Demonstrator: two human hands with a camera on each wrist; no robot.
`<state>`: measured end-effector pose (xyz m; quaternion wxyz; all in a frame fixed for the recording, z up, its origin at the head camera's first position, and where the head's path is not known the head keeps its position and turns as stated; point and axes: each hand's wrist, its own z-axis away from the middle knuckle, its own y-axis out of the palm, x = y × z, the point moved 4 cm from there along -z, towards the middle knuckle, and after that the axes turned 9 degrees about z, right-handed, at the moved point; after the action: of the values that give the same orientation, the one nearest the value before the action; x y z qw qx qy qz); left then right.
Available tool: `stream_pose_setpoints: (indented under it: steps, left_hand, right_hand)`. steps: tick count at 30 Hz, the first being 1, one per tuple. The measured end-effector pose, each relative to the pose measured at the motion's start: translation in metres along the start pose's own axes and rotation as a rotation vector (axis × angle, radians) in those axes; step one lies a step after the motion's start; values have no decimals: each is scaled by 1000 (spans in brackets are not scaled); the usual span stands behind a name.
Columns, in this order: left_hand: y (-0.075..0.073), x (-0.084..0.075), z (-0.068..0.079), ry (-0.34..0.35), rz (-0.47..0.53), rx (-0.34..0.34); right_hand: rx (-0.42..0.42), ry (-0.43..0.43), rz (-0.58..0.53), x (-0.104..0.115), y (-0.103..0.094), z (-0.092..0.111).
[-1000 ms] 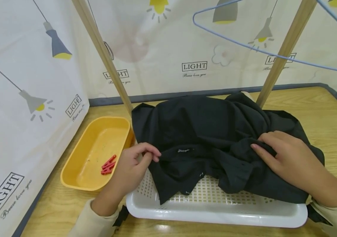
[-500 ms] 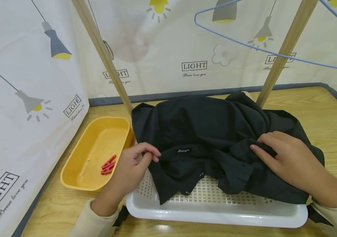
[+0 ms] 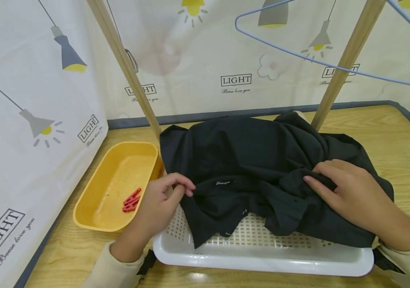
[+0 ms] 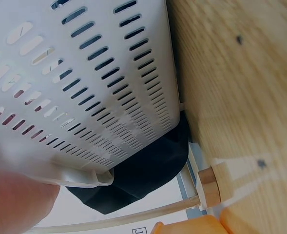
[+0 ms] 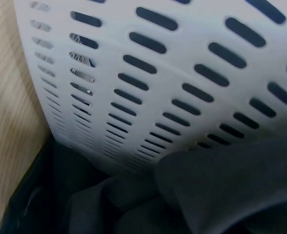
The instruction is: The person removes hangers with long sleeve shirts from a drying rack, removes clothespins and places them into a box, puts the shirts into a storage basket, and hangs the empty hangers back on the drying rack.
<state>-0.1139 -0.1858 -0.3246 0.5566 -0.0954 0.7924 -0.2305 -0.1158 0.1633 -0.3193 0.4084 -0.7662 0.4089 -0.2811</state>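
A crumpled black shirt (image 3: 255, 148) with small white lettering lies heaped over a white perforated basket (image 3: 262, 260). Its cloth hangs past the basket's far and right sides. My left hand (image 3: 161, 200) hovers or rests at the shirt's left edge, fingers loosely curled, with no cloth plainly between them. On the right part of the shirt, my right hand (image 3: 352, 192) holds a bunched fold between thumb and fingers; the other fingertips are hidden in the cloth. The left wrist view shows the slotted basket wall (image 4: 109, 73); the right wrist view shows dark cloth (image 5: 221, 180) below the slots.
Left of the basket stands a yellow tub (image 3: 118, 168) holding red clothespins (image 3: 131, 201). Two wooden posts (image 3: 127, 68) rise behind the basket. A blue wire hanger (image 3: 298, 55) hangs at upper right. A printed curtain (image 3: 205, 52) backs the wooden table (image 3: 399, 148).
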Motion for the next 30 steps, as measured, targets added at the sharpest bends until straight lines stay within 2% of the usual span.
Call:
stream_pose_setpoints:
  steps: [9, 15, 18, 23, 26, 30]
  left_hand:
    - [0, 0, 0, -7, -4, 1]
    - [-1, -1, 0, -8, 1, 3]
    - [-1, -2, 0, -8, 2, 4]
    - [-1, -2, 0, -5, 3, 4]
    - [-1, -1, 0, -5, 2, 5]
    - [-1, -1, 0, -8, -1, 6]
  right_hand:
    - [-14, 22, -11, -1, 0, 0]
    - [13, 144, -64, -6, 0, 0]
    - [-20, 186, -80, -8, -1, -1]
    - [-102, 196, -111, -8, -3, -2]
    - [-109, 210, -132, -9, -2, -2]
    - [-77, 231, -148, -10, -1, -2]
